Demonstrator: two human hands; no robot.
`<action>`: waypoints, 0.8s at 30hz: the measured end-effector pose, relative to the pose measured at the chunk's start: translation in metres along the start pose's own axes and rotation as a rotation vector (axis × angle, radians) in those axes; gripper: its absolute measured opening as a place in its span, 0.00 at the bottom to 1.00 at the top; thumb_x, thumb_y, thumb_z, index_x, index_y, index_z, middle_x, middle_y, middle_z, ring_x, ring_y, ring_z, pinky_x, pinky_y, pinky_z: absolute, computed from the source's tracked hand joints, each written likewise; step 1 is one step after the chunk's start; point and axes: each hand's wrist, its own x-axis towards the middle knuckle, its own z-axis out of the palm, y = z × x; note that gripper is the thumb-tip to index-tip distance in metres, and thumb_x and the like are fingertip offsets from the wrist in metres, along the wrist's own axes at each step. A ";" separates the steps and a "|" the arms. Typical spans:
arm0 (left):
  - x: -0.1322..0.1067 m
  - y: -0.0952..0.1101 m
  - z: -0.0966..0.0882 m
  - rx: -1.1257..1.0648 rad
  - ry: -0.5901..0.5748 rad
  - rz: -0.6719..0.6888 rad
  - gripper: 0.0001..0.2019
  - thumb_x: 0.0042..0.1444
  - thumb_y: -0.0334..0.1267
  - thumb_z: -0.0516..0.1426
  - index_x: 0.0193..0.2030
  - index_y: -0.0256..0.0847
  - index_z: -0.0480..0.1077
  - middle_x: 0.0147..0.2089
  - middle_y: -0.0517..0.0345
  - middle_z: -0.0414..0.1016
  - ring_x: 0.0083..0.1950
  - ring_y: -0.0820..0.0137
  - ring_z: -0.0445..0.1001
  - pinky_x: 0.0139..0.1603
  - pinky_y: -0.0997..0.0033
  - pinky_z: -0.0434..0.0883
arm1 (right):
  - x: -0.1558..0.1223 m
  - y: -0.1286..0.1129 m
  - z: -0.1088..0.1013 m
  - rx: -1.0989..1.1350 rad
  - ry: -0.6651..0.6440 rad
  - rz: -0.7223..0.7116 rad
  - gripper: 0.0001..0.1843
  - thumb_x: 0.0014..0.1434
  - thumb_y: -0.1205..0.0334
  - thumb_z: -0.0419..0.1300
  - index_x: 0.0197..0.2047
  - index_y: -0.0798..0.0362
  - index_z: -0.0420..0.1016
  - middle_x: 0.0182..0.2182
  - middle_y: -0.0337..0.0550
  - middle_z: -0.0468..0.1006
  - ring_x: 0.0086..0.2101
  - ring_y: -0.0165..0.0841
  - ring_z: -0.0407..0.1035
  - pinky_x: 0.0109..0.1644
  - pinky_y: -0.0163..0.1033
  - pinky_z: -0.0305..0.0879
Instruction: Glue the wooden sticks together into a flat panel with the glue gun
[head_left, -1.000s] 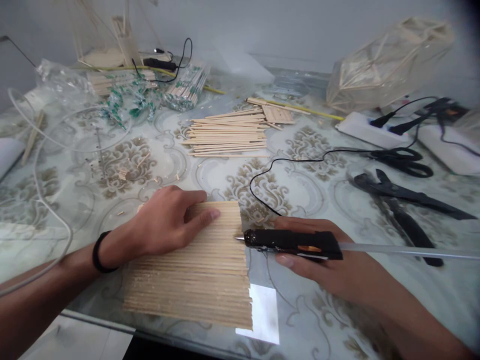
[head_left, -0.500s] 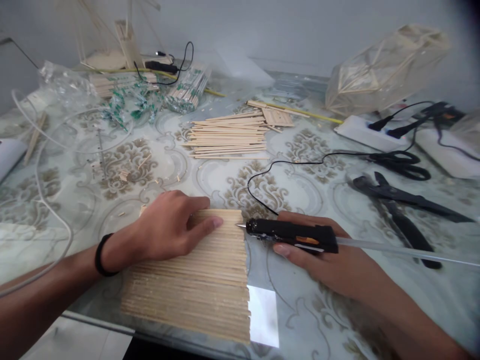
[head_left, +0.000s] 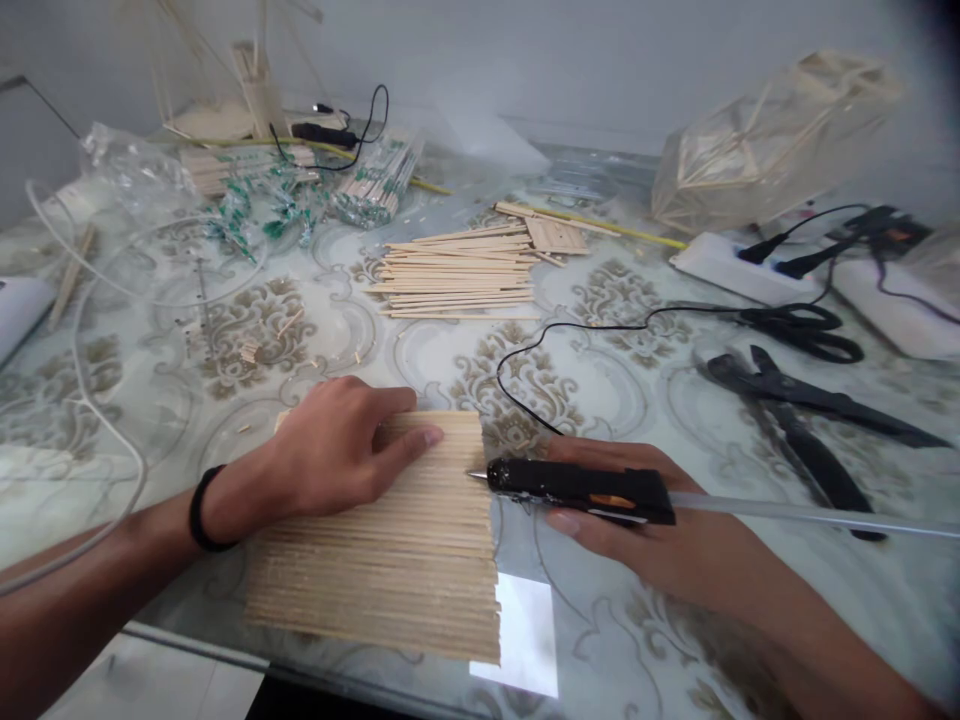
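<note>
- The glue gun (head_left: 577, 490) points its nozzle leftward, its barrel's long axis running across the view; a clear glue stick (head_left: 795, 513) trails rightward from its rear.
- The right hand (head_left: 675, 550) has its grip clamped around the gun.
- The nozzle tip is at the right edge of the stick mat (head_left: 390, 575); contact cannot be told.
- The mat lies flat near the front of the table (head_left: 420, 365), its sticks running left to right.
- The left hand (head_left: 337, 445) rests on the mat, thumb and fingers apart.
</note>
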 end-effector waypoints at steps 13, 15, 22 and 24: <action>0.002 0.002 -0.005 -0.040 0.018 0.002 0.24 0.67 0.56 0.49 0.25 0.42 0.55 0.21 0.64 0.57 0.24 0.73 0.55 0.30 0.66 0.49 | 0.000 -0.005 -0.006 -0.011 -0.040 -0.014 0.07 0.61 0.57 0.65 0.30 0.42 0.77 0.24 0.35 0.77 0.24 0.38 0.75 0.28 0.41 0.77; 0.003 0.001 -0.005 -0.039 0.020 0.006 0.24 0.67 0.56 0.49 0.25 0.42 0.56 0.21 0.64 0.57 0.24 0.73 0.55 0.30 0.66 0.49 | 0.000 -0.005 -0.006 -0.009 -0.047 -0.027 0.08 0.62 0.57 0.64 0.29 0.43 0.76 0.24 0.35 0.76 0.24 0.37 0.75 0.28 0.40 0.76; 0.002 -0.001 -0.002 -0.030 0.036 0.000 0.24 0.66 0.56 0.49 0.25 0.42 0.56 0.21 0.64 0.57 0.24 0.73 0.55 0.30 0.66 0.48 | 0.001 0.000 -0.004 0.018 -0.070 -0.072 0.10 0.61 0.57 0.65 0.28 0.43 0.75 0.23 0.35 0.75 0.23 0.37 0.72 0.26 0.39 0.71; 0.001 0.000 -0.003 -0.031 0.020 -0.007 0.24 0.66 0.56 0.49 0.25 0.42 0.56 0.21 0.63 0.57 0.24 0.73 0.55 0.30 0.66 0.49 | 0.001 0.001 -0.004 0.054 -0.070 -0.091 0.12 0.62 0.55 0.64 0.27 0.44 0.72 0.22 0.35 0.73 0.22 0.36 0.69 0.25 0.39 0.69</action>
